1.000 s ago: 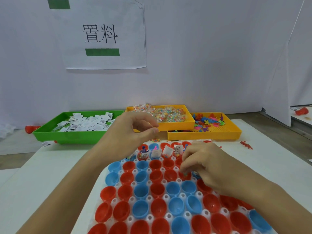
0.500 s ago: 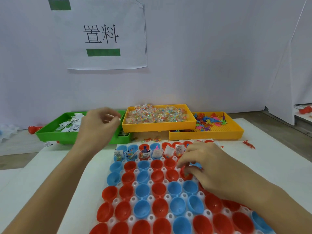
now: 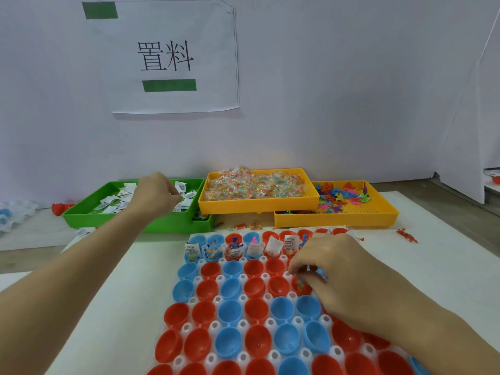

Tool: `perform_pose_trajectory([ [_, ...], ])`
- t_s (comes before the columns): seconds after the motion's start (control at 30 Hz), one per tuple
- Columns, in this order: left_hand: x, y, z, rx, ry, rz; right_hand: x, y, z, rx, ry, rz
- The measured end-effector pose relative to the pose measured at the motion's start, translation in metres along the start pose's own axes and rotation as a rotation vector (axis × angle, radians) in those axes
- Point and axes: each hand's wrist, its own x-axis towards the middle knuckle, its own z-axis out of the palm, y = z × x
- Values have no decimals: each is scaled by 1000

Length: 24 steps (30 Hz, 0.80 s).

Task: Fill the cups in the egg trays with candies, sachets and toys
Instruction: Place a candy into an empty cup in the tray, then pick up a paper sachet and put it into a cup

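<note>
The egg tray (image 3: 189,332) fills the 6 o'clock half of the view, its red and blue cups (image 3: 230,311) mostly bare; only the far row at 12 o'clock of the tray holds sachets, candies and toys.

Beyond it sit three bins: green bin (image 3: 89,216) at 10 o'clock with sachets (image 3: 108,205), yellow bin (image 3: 257,205) at 12 with candies (image 3: 257,186), and another at 2 o'clock with toys (image 3: 341,196).

The left hand (image 3: 155,196) reaches into the green bin, fingers curled down among sachets; whether it pinches one I cannot tell. It may well lift several at once, or none.

The right hand (image 3: 332,277) hovers over a red cup, fingertips pinched on something small, likely candy. Released off-centre, it could drop into a neighbouring cup or between cups.
</note>
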Motion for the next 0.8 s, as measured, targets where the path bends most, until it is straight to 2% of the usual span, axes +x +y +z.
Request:
perform_pose_trajectory([
  [0.23,16,6,13,115,-100,-92,-3,2,-4,57,34,-1],
  [0.47,17,9,16,-4,-23,-132,-3,4,-12,103,88,4],
  [0.8,1,10,-8,-21,71,-38,-2,9,-15,152,182,10],
])
